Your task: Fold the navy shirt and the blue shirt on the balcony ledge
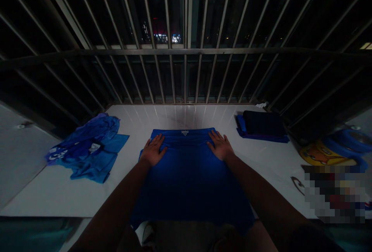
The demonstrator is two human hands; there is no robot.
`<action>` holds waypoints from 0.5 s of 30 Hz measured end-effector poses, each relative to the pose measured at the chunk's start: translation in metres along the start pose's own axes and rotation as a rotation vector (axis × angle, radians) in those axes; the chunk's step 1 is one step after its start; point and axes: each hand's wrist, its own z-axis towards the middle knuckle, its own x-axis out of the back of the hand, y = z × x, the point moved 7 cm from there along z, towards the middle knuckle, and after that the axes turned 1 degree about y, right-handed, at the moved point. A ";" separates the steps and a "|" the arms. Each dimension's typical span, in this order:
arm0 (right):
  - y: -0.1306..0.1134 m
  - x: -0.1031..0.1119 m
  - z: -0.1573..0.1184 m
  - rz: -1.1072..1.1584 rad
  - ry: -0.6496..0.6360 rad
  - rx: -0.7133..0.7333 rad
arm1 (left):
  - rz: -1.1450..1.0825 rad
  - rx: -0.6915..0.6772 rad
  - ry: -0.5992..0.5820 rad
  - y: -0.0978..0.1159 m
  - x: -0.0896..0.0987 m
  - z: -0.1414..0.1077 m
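A blue garment (186,174) lies spread on the white surface in the middle, with a small white logo at its far edge. Its near part hangs over the front edge of the surface. My left hand (153,151) rests flat on its far left corner, fingers spread. On the far right corner my right hand (221,146) lies in the same way, palm down and open. Whether the garment is a shirt or shorts cannot be made out in the dim light.
To the left sits a loose heap of blue clothes (90,147). A stack of folded dark blue clothes (261,126) is at the back right. Further right are a yellow and blue container (328,153) and a blurred-out patch. Metal window bars (186,52) rise behind the surface.
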 end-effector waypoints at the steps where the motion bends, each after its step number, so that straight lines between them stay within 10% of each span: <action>1: 0.000 0.000 0.000 -0.009 -0.008 -0.007 | 0.005 0.002 -0.001 0.000 0.000 0.000; 15: -0.003 0.003 -0.001 -0.032 -0.052 -0.022 | 0.029 0.002 0.004 0.001 0.003 -0.001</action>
